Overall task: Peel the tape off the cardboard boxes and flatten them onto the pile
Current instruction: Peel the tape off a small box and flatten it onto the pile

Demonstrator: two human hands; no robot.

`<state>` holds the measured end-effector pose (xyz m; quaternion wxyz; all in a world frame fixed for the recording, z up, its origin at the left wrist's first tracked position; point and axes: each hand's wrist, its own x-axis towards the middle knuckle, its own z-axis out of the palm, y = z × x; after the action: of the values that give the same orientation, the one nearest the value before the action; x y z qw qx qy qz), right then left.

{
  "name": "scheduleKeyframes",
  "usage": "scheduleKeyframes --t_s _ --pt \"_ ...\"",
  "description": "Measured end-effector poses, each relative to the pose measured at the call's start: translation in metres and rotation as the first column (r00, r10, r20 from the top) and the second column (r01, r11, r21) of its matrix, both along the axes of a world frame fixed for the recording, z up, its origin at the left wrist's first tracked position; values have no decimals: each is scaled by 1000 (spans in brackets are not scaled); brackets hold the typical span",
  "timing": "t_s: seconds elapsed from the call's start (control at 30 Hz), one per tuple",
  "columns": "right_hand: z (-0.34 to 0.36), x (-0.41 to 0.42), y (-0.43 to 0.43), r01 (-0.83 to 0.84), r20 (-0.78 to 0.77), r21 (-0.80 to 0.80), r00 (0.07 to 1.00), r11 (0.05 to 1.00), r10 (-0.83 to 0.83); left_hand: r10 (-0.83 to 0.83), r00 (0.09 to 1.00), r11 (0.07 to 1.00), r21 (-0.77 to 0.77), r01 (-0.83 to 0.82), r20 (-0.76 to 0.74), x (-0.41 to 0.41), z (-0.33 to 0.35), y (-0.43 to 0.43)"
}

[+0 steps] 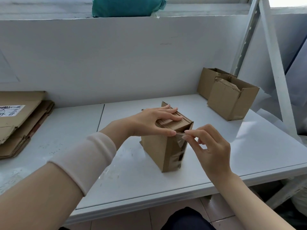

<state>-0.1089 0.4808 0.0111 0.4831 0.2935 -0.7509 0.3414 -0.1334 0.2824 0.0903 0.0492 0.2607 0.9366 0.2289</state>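
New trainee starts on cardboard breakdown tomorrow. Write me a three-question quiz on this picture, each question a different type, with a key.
1. True or false: the right hand pinches the tape at the top front edge of the box, while the left hand lies on the top of it.
2. Where is the pile of flattened cardboard? A: at the left end of the table. B: under the box. C: on the floor.
3. Fill in: ___ open boxes stand at the table's back right.

Key: 1 true; 2 A; 3 two.
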Motion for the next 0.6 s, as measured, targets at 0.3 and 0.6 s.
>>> scheduleKeyframes --t_s 0.3,0.6 --pt "-4 2 9 46 -182 240 983 970 -2 -38 995 997 59 44 -88 -4 -9 -4" --pt "-54 24 41 -57 442 32 896 998 38 -41 985 972 -235 0 -170 -4 1 -18"
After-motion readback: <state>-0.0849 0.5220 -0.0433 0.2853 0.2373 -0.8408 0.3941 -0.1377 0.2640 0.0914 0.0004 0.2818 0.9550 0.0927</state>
